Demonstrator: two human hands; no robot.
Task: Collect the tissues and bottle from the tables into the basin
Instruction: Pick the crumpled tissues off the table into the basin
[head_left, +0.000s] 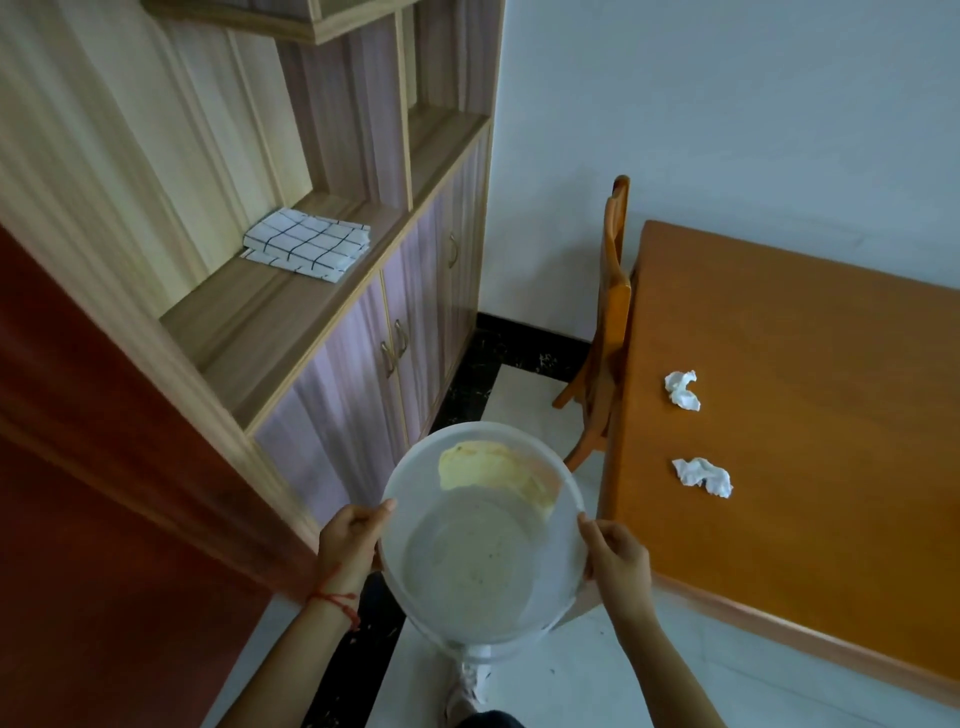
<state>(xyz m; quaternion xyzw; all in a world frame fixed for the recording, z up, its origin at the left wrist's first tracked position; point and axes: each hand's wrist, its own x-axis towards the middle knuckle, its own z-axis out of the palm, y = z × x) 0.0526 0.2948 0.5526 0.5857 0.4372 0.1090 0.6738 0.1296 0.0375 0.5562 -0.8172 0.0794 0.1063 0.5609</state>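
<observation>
Basin (480, 551) between both hands (352, 540)

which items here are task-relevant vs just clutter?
Task items:
- translucent round plastic basin, held at its rim by left hand and right hand
- two crumpled white tissues on the orange wooden table

Lying about:
- folded white black-checked cloth on the cabinet shelf
- orange wooden chair

No bottle in view.

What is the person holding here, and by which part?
The translucent basin, gripped at its rim: left hand on one side, right hand on the opposite side.
</observation>
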